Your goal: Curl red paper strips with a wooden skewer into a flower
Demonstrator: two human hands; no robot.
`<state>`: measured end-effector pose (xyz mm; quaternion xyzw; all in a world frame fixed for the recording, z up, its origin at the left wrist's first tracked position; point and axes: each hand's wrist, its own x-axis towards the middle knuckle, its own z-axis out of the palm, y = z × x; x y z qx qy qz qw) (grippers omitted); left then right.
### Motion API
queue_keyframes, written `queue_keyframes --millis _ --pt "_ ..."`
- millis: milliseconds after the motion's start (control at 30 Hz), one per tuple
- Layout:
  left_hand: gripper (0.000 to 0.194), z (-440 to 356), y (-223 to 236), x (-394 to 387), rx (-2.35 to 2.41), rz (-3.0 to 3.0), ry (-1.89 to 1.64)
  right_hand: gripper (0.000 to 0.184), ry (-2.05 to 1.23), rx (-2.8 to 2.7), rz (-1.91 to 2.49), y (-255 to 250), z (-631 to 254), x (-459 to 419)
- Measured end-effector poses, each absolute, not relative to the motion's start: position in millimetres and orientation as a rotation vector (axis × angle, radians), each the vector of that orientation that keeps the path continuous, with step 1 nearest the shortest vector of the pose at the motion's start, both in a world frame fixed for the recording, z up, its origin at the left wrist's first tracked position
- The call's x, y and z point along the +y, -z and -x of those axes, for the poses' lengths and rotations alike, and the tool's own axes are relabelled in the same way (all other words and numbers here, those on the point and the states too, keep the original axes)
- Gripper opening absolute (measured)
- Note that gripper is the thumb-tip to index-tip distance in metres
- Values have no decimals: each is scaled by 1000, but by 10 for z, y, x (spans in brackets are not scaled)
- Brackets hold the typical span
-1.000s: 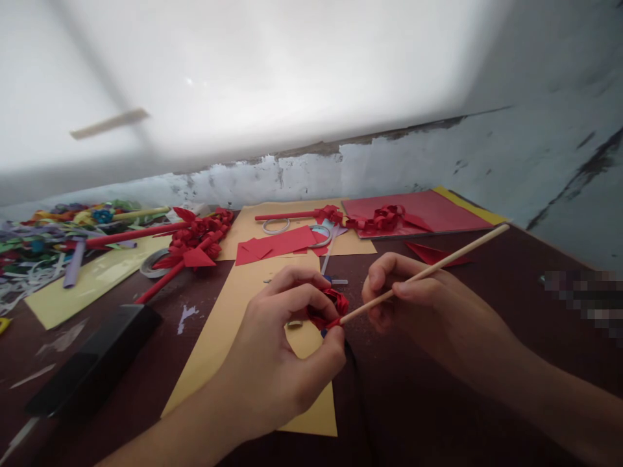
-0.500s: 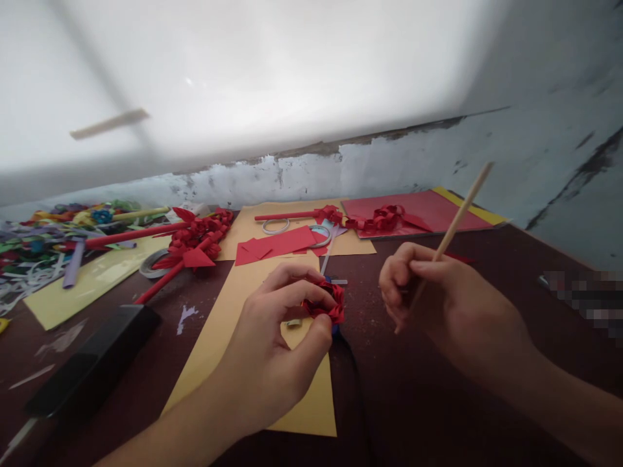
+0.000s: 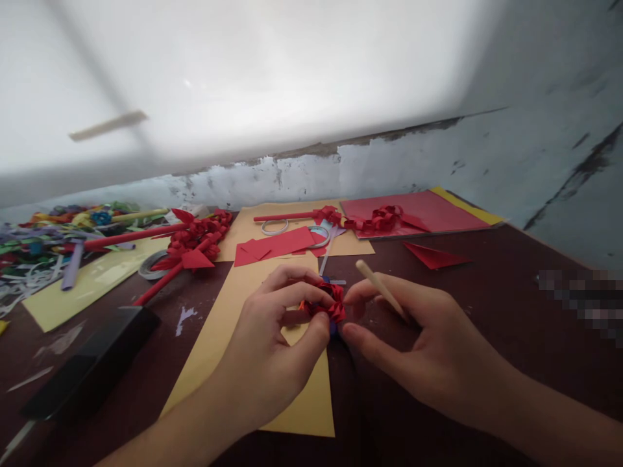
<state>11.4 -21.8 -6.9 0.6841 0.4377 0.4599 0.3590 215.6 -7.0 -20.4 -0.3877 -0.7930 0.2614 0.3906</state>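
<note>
Left hand pinches the curled red paper flower between thumb and fingers. Right hand, thumb and forefinger parted, lies just right of the flower, a wooden stick tucked in it, slanting up and leftward; whether its fingertips touch petals, I cannot tell.

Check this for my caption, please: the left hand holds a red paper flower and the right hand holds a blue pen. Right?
Not quite: the right hand holds a pale stick, not a blue pen, as the head view shows. The left hand does hold a red paper flower.
</note>
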Motion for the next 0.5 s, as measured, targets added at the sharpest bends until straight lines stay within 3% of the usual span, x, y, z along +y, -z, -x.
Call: queue_keyframes --millis 167,500 --pt "10 -142 72 -220 1137 -1766 -1172 19 -601 -1992 970 193 -2128 -78" --pt "9 -142 86 -226 1117 -1761 -1161 14 -513 -1956 1006 224 -2111 -83"
